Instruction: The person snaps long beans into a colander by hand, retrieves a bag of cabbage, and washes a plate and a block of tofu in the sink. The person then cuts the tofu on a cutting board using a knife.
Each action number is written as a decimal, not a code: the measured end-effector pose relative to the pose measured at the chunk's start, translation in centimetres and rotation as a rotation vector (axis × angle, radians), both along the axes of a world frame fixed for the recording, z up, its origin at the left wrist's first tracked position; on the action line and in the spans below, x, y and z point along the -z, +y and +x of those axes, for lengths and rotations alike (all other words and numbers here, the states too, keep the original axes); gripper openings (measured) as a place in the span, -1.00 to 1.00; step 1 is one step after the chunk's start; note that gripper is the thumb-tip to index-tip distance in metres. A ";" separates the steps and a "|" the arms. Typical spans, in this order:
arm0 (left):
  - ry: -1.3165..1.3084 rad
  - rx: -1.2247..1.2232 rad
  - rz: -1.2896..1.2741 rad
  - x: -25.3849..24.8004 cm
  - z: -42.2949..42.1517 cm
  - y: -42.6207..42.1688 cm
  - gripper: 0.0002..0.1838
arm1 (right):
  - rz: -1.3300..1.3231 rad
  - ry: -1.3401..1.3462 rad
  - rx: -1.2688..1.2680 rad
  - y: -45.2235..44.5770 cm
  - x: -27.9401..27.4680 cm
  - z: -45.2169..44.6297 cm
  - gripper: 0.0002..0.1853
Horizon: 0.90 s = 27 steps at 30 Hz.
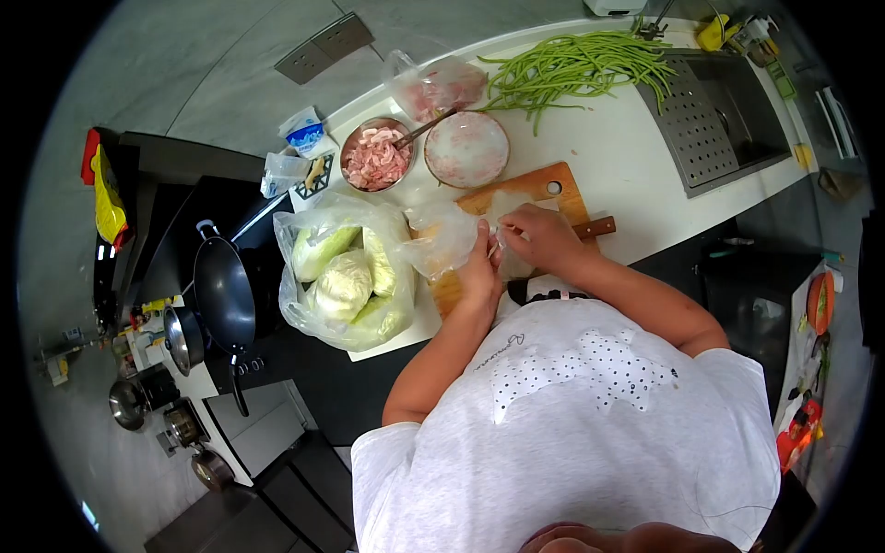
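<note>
Pinching thin clear plastic bag (441, 236) in left hand (479, 263) and right hand (536, 235); bagged cabbages (343, 284) at 9 o'clock, yardlong beans (581, 69) at 1.

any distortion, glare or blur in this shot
Head view: strong fisheye bend, the counter bowed, black around the rim; pale sheen on the wok and cabbage bag; clear plastic between left hand and right hand hard to make out

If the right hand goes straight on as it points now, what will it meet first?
Probably the left hand, with the clear plastic bag beyond it, though depth is unclear.
</note>
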<state>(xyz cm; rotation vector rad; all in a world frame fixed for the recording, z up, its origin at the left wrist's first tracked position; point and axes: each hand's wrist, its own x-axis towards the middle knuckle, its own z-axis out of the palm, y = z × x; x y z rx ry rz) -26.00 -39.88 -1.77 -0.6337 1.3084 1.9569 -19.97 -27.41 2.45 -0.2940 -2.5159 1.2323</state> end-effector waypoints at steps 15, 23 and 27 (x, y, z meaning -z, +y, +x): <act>0.290 0.221 -0.143 -2.4 0.7 0.2 -0.74 | -0.204 -0.145 -0.012 1.3 2.6 -0.5 -0.88; 0.138 0.353 0.235 1.8 -2.4 -1.6 -0.84 | -1.069 -0.561 -0.078 2.5 3.7 -1.2 -0.84; 0.580 0.286 -0.108 -1.0 -0.8 -0.2 -0.85 | -0.891 -0.428 0.053 0.9 2.7 -1.2 -0.81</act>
